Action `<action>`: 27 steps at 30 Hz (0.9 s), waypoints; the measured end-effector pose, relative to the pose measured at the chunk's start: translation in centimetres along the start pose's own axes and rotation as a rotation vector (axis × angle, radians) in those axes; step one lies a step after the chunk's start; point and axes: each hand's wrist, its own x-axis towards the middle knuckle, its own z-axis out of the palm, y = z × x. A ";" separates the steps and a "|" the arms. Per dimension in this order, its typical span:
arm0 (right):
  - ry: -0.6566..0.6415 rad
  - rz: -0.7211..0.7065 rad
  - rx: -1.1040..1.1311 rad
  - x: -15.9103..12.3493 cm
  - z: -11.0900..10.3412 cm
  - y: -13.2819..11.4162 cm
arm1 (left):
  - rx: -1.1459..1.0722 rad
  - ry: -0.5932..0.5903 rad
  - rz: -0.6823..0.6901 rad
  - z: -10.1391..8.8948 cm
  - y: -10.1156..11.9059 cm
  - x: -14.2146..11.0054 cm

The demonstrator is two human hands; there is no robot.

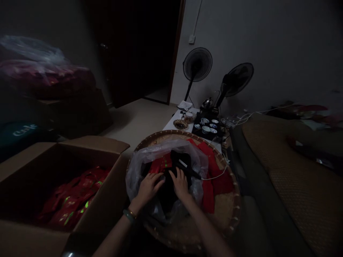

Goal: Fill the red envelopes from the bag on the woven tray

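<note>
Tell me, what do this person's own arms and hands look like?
Both forearms are bare, with no sleeves in view. The left hand and right hand are gloveless. A rounded green bangle and a thin gold-coloured band circle the left wrist.

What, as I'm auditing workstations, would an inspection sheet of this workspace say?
Surface: round tan woven tray with raised rim.
Job's things: soft-looking black material inside a translucent plastic bag; slender black device with white label.
Clutter: flat red pieces on the tray; open brown cardboard box holding red items.
Hands: left hand and right hand at the black material; grip unclear.
Cables: thin white cable crosses the tray, apparently joined to the device.
Surroundings: two black standing fans, white table.
</note>
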 end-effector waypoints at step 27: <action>-0.025 0.588 1.455 -0.3 -1.8 -0.6 | -0.108 0.053 -0.317 -0.8 1.2 0.8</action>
